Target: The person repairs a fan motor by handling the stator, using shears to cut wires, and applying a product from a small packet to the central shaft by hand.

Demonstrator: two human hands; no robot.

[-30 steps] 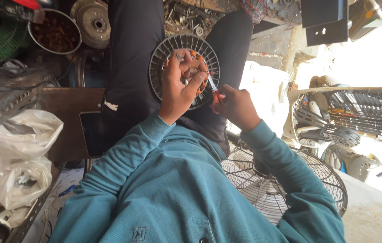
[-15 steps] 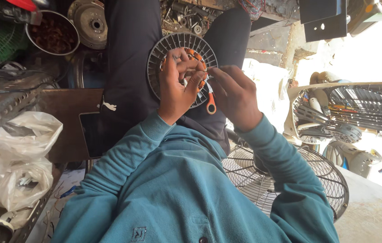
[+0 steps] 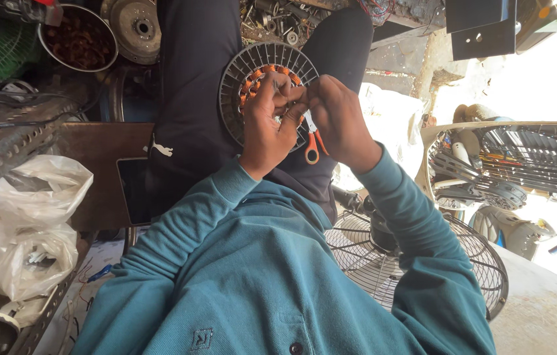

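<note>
A round grey ribbed fan motor (image 3: 245,69) with copper windings (image 3: 255,77) rests on my lap, between my dark trouser legs. My left hand (image 3: 267,125) lies over the windings, its fingers curled on the motor's middle. My right hand (image 3: 341,121) presses against the left from the right. It holds small orange-handled cutters (image 3: 313,146), whose handles hang below the fingers. The cutter tips and whatever is pinched between the fingers are hidden. Both sleeves are teal.
A wire fan guard (image 3: 423,263) lies on the floor at lower right. Another fan cage (image 3: 521,161) stands at the right. At the left are white plastic bags (image 3: 22,230), a perforated metal rail (image 3: 9,141), a bowl of rusty parts (image 3: 78,36) and a metal disc (image 3: 137,26).
My right hand has moved up and left with the cutters and now meets my left hand over the windings. The left hand has stayed on the motor.
</note>
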